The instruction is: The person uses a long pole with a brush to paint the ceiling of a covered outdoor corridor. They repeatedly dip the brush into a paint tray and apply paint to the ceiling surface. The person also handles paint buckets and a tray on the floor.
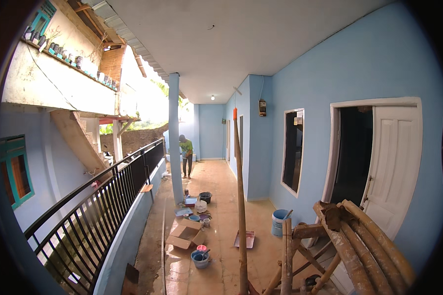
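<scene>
Fingers: the person's own two hands are out of view, so I cannot tell if the fingers are spread or pressed together.
Long pole (pixel 240 196): rises nearly upright at the middle, with an orange tip (pixel 235 113); its foot runs out below.
Bamboo trestle (pixel 374 246): at the near right corner of the tiled floor (pixel 216 177), several thick stems lying side by side on top.
Paint tray (pixel 251 239): flat on the floor, just right of the pole.
Large bucket (pixel 277 228): by the floor's right edge, a handle sticking out.
Small pail (pixel 200 263): left of the pole, with a tool inside; a pink container (pixel 202 248) is just behind it.
Cardboard box (pixel 183 229): open, near the left edge.
Black bucket (pixel 205 197): farther back.
Co-worker (pixel 186 147): standing at the far end, beyond the blue column (pixel 174 137).
</scene>
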A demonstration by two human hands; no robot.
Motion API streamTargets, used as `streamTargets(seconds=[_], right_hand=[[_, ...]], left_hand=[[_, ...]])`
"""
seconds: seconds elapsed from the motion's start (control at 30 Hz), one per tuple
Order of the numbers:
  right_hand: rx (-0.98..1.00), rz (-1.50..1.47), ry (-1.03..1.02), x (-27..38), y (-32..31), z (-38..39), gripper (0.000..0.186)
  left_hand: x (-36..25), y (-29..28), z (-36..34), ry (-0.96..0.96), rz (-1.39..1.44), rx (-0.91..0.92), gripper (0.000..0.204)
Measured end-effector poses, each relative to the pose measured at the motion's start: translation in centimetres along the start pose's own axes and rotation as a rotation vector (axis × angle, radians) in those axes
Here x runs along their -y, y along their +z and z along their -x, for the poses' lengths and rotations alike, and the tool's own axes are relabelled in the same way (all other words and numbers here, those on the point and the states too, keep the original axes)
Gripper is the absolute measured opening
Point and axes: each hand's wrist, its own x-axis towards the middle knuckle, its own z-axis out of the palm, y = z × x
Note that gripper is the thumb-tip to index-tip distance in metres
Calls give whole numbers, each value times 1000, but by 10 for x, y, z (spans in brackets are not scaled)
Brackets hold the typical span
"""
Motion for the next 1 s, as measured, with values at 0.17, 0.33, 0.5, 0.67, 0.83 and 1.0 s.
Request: streamTargets(seconds=[0.17, 0.33, 0.5, 0.67, 0.83, 1.0], right_hand=[[219, -213, 107, 32, 62, -1, 64], [268, -73, -112, 63, 137, 19, 31], [218, 10, -228, 66, 192, 51, 23], [71, 11, -153, 69, 239, 110, 39], [84, -58, -15, 88, 261, 158, 37], [73, -109, -89, 91, 280, 173, 32]], left_hand=[[18, 28, 50, 33, 102, -96, 28], [86, 42, 99, -5, 80, -259, 28], [98, 44, 153, 81, -189, -459, 33], [59, 32, 194, 211, -110, -454, 35], [36, 27, 226, 284, -66, -441, 37], [22, 28, 249, 349, -11, -449, 39]])
